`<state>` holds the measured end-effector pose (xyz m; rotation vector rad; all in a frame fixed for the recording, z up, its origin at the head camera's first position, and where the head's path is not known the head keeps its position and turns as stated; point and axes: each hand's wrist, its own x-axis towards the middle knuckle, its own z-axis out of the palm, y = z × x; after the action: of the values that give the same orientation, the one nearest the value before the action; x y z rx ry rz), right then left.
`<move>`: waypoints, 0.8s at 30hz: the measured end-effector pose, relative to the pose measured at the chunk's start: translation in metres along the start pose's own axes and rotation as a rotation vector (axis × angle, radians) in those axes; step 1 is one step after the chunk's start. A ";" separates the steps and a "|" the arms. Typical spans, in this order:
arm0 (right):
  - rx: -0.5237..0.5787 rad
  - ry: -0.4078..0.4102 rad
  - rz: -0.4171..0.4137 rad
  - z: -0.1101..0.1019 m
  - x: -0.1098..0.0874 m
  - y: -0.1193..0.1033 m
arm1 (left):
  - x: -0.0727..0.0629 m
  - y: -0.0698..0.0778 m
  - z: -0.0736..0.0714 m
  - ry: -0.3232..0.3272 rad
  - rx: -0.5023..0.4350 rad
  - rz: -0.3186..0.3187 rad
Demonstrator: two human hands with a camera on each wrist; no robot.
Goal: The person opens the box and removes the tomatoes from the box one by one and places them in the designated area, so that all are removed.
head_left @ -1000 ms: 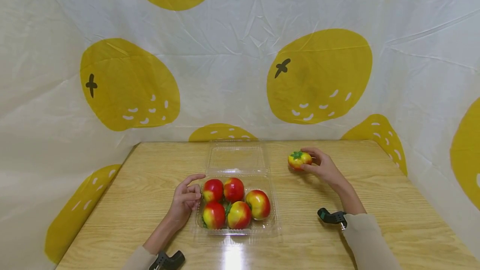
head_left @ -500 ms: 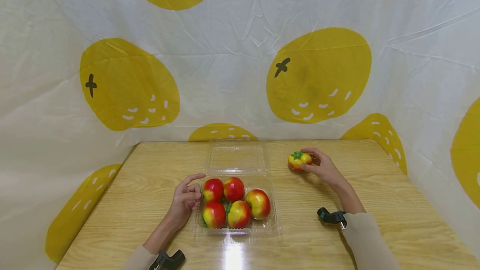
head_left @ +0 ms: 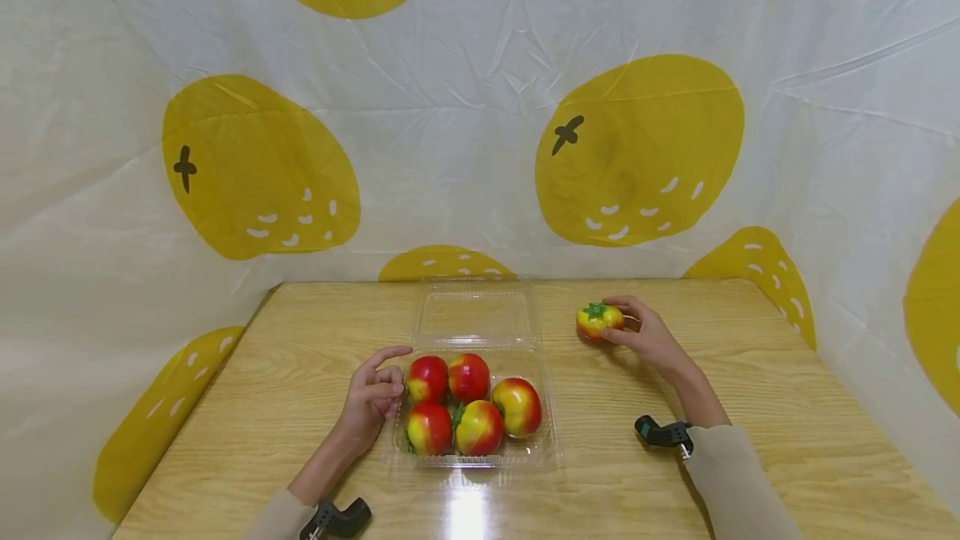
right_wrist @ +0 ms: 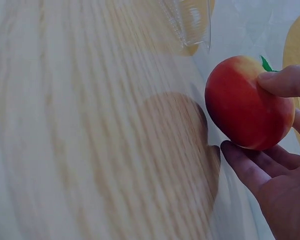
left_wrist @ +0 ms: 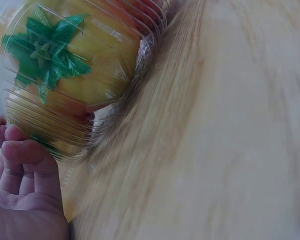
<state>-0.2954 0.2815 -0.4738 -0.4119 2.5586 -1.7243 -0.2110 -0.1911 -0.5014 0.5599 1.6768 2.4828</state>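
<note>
My right hand (head_left: pixel 647 340) holds a red-and-yellow tomato-like fruit (head_left: pixel 597 323) with a green leafy top, at the right back of the table. In the right wrist view the thumb lies on the upper side of this fruit (right_wrist: pixel 245 102), with fingers below it. A clear plastic clamshell box (head_left: pixel 549 415) stands open at the middle. Several similar fruits (head_left: pixel 517 407) lie in it. At its left side my left hand (head_left: pixel 367 398) holds the rim, index finger stretched out and the others curled. The left wrist view shows fingertips against the ribbed box wall (left_wrist: pixel 45 120).
The open lid (head_left: pixel 476 317) lies back on the wooden table (head_left: pixel 300 373), behind the box. A white cloth (head_left: pixel 450 148) printed with yellow fruit closes off the back and sides. Each wrist wears a black camera mount (head_left: pixel 663 433).
</note>
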 end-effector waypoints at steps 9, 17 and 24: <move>-0.035 0.001 0.001 -0.001 -0.001 -0.001 | 0.000 -0.001 -0.001 -0.013 -0.012 -0.006; -0.062 0.005 -0.015 -0.001 -0.001 0.000 | 0.001 -0.002 -0.001 -0.015 -0.004 0.002; -0.063 -0.002 -0.021 -0.001 -0.001 0.002 | 0.000 -0.002 -0.001 -0.009 0.010 -0.003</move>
<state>-0.2951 0.2828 -0.4754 -0.4439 2.6220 -1.6523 -0.2118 -0.1908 -0.5033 0.5680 1.6873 2.4676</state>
